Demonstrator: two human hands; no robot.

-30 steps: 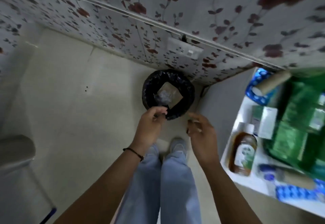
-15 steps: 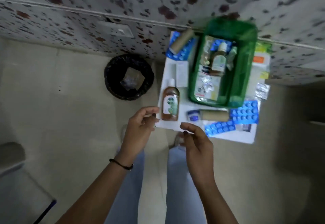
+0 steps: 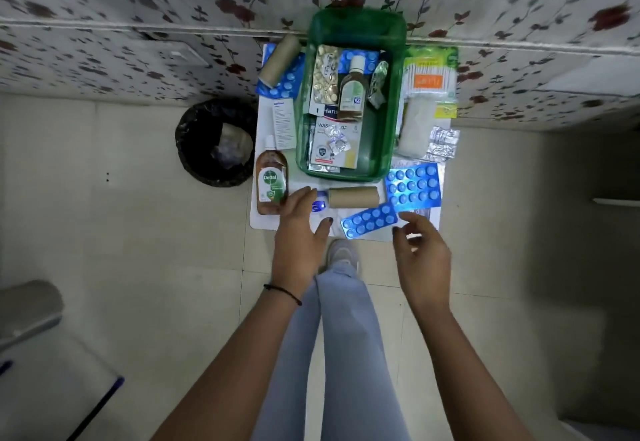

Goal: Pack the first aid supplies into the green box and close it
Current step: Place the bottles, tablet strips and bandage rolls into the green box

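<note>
A person is standing over a small white surface point(image 3: 266, 222) set against a flower-patterned wall, looking straight down at both bare hands. The green box point(image 3: 394, 121) is sitting open at the far middle of the surface, and it is already holding part of the supplies: a strip of round tablets point(image 3: 325, 73), a small brown bottle point(image 3: 350, 92), plaster packets point(image 3: 332, 142) and a foil sachet point(image 3: 377, 83). No lid is showing in this view.

Much is still lying outside the box. A large brown antiseptic bottle point(image 3: 271, 180) is lying just left of it, with a white leaflet point(image 3: 284, 123) above. A tan bandage roll point(image 3: 353, 197) and two blue blister packs point(image 3: 414, 184) point(image 3: 370, 220) are lying along the near edge. Another tan roll point(image 3: 278, 59) is resting on more blue packs at the far left corner. Cotton buds point(image 3: 429, 80), cotton wool point(image 3: 414, 132) and a silver foil strip point(image 3: 443, 144) are lying to the right.

The left hand point(image 3: 299, 232) is hovering over the near edge, fingers spread and holding nothing, close to a small blue tube point(image 3: 319, 204). The right hand point(image 3: 422, 253) is hovering near the lower blister pack, its grip loosely apart and empty.

By this look, packing is perhaps a third done; closing is still to come. A black bin point(image 3: 214, 144) is standing on the floor to the left.
</note>
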